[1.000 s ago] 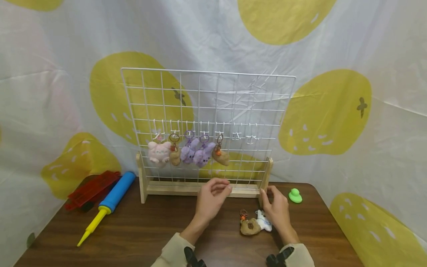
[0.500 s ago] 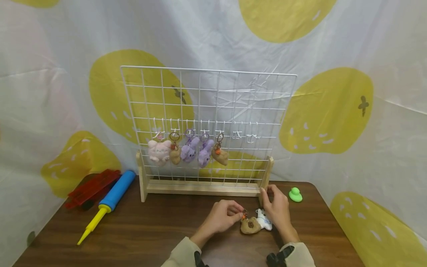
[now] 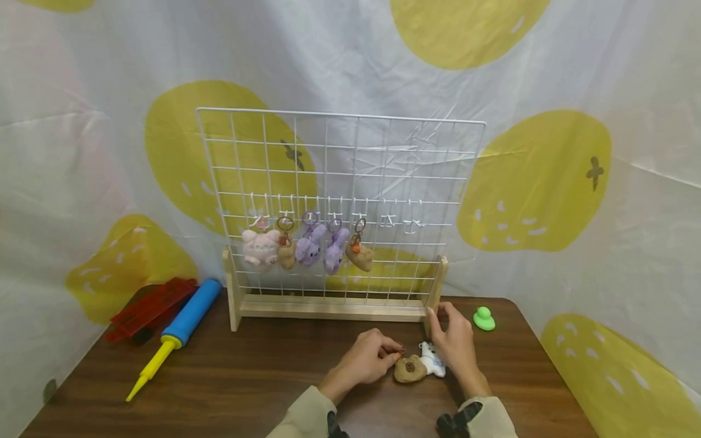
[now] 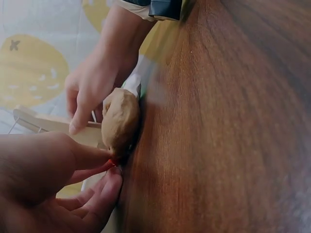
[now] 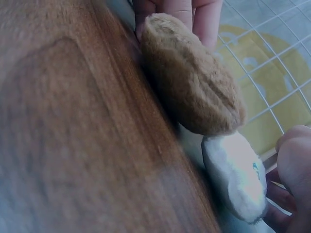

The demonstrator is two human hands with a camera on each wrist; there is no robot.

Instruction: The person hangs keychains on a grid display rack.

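Note:
My left hand (image 3: pixel 368 358) pinches the ring end of a brown plush keychain (image 3: pixel 409 369), close to its orange bead, which the left wrist view shows between thumb and fingers. The brown plush (image 4: pixel 120 119) lies on the table against a white bear plush keychain (image 3: pixel 432 360). My right hand (image 3: pixel 456 340) grips the right wooden foot (image 3: pixel 436 286) of a white wire grid rack (image 3: pixel 350 114), thumb on its near side. Just left of that hand lies the white plush (image 5: pixel 235 174), partly hidden in the head view.
Pink (image 3: pixel 260 246), brown and purple plush keychains hang from hooks on the rack; bare hooks (image 3: pixel 413 226) sit further right. A green rubber duck (image 3: pixel 484 319) stands at the right. A blue and yellow hand pump (image 3: pixel 188 316) and a red plastic item (image 3: pixel 153 310) lie left.
My left hand has come down and right from in front of the rack's base to the brown keychain's ring and pinched it. The right hand has stayed at the foot.

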